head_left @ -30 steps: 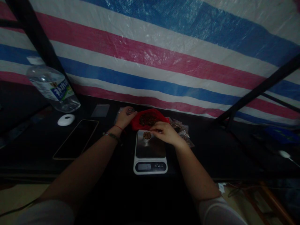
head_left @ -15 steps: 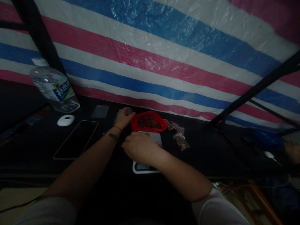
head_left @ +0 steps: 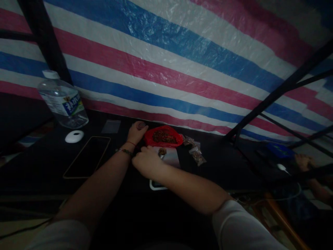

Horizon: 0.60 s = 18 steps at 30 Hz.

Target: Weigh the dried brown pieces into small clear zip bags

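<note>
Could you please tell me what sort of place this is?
Probably a makeshift indoor workspace, though I cannot be sure: a striped plastic sheet hangs behind a black table, dark bars slant at both sides, and a white scale rests on the table.

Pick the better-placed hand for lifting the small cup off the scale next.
Right, likely: the right hand is close by the small cup on the scale. The left hand is farther off, beside the red bag.

Bare left hand (head_left: 136, 132) out ahead, its arm (head_left: 106, 180) stretched long; bare right hand (head_left: 147, 162) sits nearer the body, beside the left wrist (head_left: 130, 143), knuckles up!
</note>
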Each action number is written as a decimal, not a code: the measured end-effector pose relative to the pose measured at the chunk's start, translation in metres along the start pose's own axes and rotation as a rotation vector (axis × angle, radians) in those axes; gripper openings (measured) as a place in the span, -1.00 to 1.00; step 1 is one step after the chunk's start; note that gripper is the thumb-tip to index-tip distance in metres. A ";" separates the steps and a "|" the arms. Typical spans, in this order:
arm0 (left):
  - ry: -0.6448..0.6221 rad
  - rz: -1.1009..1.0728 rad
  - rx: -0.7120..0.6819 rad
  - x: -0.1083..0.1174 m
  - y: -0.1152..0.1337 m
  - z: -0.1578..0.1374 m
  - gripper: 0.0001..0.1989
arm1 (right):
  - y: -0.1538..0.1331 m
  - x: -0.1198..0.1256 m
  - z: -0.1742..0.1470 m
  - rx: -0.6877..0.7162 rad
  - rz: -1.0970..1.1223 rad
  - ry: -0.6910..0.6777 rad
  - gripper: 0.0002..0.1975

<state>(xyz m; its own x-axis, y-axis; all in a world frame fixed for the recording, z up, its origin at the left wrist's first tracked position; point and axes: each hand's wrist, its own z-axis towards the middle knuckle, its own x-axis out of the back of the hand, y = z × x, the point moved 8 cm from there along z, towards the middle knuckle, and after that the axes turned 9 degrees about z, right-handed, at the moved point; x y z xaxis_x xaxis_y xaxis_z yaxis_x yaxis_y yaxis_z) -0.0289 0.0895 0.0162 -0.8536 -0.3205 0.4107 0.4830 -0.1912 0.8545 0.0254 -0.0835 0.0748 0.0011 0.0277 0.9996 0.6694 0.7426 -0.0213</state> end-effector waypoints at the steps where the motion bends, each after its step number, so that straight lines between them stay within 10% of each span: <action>1: 0.002 -0.007 0.006 0.000 0.000 0.000 -0.60 | 0.011 0.015 -0.006 -0.035 0.001 0.046 -0.80; 5: 0.011 0.006 0.026 0.001 -0.001 -0.001 -0.61 | 0.094 0.058 -0.031 -0.331 0.047 0.244 -0.79; 9: 0.022 0.023 0.003 0.000 0.000 -0.001 -0.58 | 0.174 0.038 -0.043 -0.542 0.088 0.278 -0.78; 18: 0.093 0.115 -0.031 0.008 0.008 -0.004 -0.49 | 0.181 0.005 -0.063 -0.108 0.582 0.478 -0.65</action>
<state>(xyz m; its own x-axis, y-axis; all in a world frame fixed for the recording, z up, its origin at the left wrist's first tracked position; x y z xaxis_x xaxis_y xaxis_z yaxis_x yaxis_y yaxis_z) -0.0309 0.0813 0.0247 -0.7713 -0.4259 0.4730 0.5836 -0.1766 0.7926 0.1932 0.0085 0.0768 0.6813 0.0833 0.7272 0.5314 0.6270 -0.5697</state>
